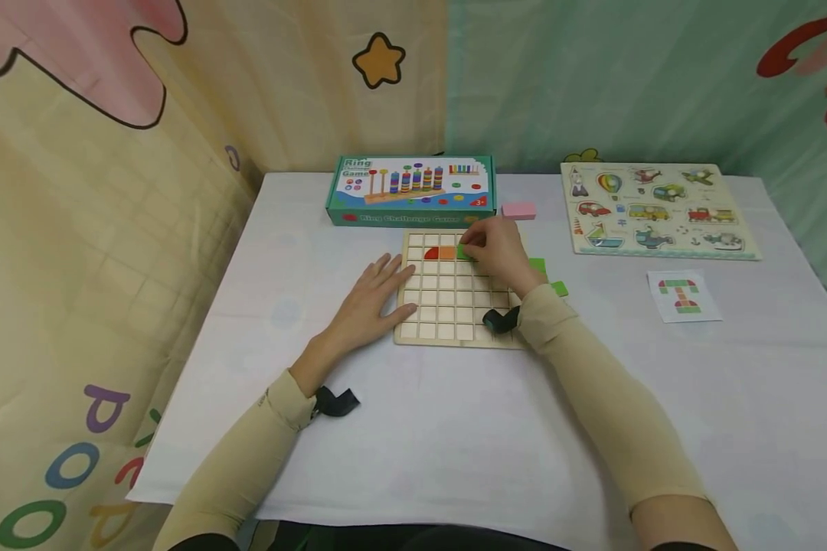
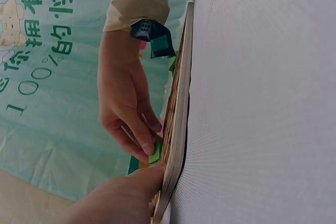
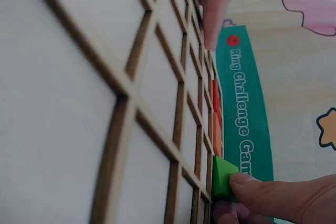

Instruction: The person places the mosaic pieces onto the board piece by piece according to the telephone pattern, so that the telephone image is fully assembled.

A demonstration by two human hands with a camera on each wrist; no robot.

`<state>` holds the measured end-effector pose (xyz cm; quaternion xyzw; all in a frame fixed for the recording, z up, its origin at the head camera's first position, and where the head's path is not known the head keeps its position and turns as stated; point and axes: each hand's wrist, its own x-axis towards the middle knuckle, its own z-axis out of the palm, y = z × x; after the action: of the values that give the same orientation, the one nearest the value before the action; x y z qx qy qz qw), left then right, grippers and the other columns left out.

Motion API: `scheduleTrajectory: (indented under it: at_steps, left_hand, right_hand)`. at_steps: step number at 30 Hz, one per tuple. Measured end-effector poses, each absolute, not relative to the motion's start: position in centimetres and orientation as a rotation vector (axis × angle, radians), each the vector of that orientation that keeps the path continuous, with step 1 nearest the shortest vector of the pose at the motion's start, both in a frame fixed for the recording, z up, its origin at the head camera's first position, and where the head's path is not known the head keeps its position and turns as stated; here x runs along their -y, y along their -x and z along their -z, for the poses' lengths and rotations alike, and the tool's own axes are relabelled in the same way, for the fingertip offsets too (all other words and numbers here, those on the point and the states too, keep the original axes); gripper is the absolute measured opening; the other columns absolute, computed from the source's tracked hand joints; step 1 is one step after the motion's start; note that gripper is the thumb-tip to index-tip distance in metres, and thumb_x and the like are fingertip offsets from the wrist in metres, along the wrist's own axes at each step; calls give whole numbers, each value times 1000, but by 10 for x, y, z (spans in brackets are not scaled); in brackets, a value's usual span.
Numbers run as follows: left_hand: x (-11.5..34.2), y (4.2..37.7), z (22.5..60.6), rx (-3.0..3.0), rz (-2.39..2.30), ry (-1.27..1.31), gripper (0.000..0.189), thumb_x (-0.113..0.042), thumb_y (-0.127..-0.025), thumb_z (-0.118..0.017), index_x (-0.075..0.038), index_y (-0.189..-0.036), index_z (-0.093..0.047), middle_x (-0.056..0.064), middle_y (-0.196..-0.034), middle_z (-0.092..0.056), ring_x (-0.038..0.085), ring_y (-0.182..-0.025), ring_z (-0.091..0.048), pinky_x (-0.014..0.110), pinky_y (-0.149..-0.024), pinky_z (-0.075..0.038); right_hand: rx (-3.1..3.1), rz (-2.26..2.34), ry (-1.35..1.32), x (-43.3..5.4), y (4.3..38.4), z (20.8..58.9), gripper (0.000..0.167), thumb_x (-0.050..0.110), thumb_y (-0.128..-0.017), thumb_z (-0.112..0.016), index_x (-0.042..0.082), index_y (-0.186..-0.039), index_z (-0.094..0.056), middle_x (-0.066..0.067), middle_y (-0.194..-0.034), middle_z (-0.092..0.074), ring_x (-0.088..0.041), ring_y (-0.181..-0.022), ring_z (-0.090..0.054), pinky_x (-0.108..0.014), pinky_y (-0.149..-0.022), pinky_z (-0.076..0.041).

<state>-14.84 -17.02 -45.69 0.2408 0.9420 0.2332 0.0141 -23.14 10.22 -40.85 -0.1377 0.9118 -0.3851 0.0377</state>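
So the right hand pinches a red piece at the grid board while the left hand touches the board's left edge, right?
One slip: the right hand pinches a green piece, not a red one, as the right wrist view shows; the rest stands.

We read "Ring Challenge Game" along the front of the green box (image 1: 411, 191) and "3+" in its red triangle (image 1: 478, 201). On the green curtain (image 2: 63, 103) we make out "100%" and Chinese characters including 拥有; on the yellow curtain (image 1: 110, 260), large letters, two of them O.
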Motion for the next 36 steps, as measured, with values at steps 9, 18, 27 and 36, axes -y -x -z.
scheduleTrajectory:
  at_steps: [9,18,27,36]
  left_hand:
    - [170,150,456,-2936,-717,-751,72,-49,-104,-61,-17,-165,-38,9,-175,-24,30,-165,-12,49,-135,-8]
    - [171,150,458,-2939,-707,-758,72,-49,-104,-61,-17,-165,-38,10,-175,-24,30,-165,-12,50,-135,-9]
    - [171,150,459,-2934,-710,-755,72,-49,-104,-60,-18,-165,-38,10,-175,-25,30,-165,-12,49,-135,-9]
    - [171,150,459,-2936,-717,-763,72,-49,-104,-60,-16,-165,-38,11,-175,-25,31,-165,-12,50,-135,-9]
  right_hand:
    - [-2855,1067,392,-97,228,408,15,7,-97,-75,1,-110,-80,-17,-104,-77,-31,-95,-68,-45,-84,-58]
    - [-2782,1007,523,-88,230,409,24,11,-99,-73,2,-121,-78,-18,-115,-73,-34,-104,-66,-48,-92,-57]
    - [-2777,1027,545,-79,230,410,22,7,-96,-75,-2,-116,-73,-19,-112,-66,-33,-102,-60,-46,-93,-54]
    - [-2774,1162,520,-80,229,408,8,9,-98,-74,3,-102,-71,-15,-100,-71,-29,-94,-66,-43,-86,-56]
